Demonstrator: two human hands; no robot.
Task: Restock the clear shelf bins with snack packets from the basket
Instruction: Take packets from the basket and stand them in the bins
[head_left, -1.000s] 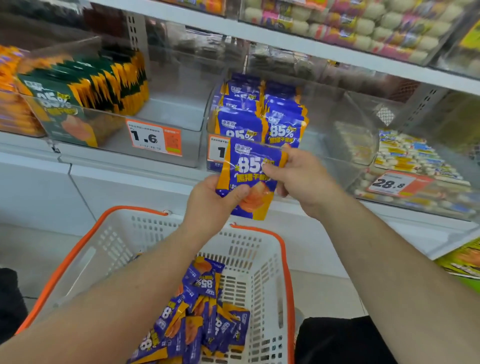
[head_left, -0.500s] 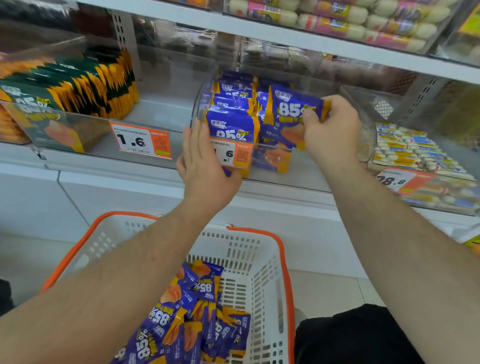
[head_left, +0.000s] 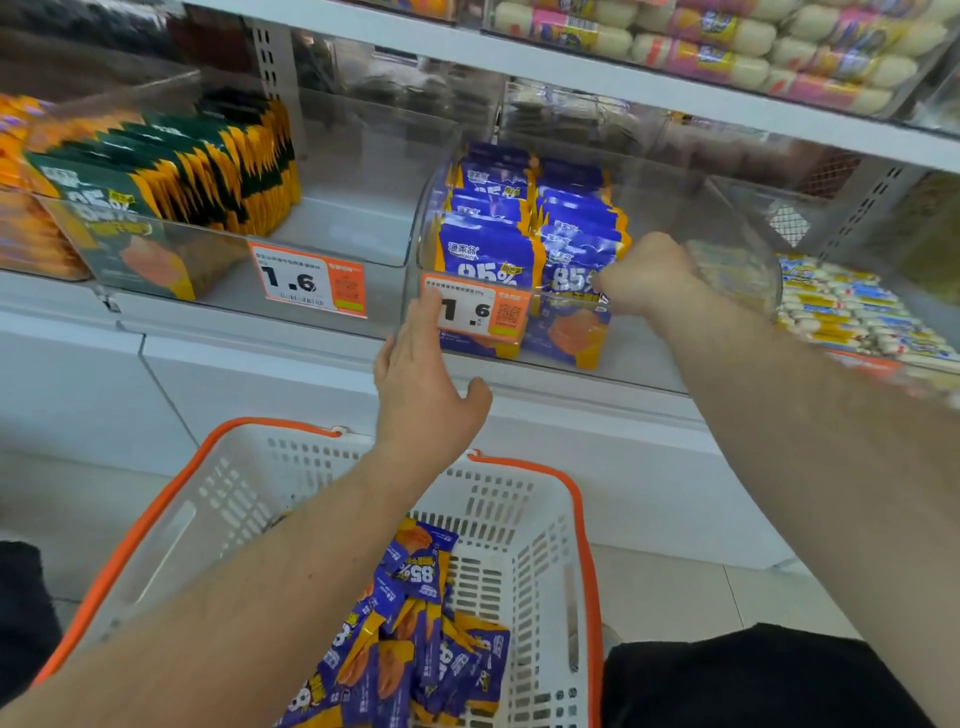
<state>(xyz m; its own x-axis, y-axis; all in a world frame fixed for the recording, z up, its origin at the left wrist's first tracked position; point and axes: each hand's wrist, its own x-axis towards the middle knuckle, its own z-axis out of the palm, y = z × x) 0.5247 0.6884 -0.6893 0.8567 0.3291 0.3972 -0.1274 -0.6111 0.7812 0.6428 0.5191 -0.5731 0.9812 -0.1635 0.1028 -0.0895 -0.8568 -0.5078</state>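
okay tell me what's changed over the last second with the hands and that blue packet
The right hand carried the blue snack packet up from above the basket into the clear bin and now pinches it at the front of the right row. The left hand let go of it and now lies open against the bin's price tag. The basket, its packets and the green packets stayed put.

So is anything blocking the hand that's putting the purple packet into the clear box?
Nothing visible does. The right hand is already over the clear bin's front wall, setting the purple packet at the front of the right row. The left hand lies flat by the price tag, off to the side.
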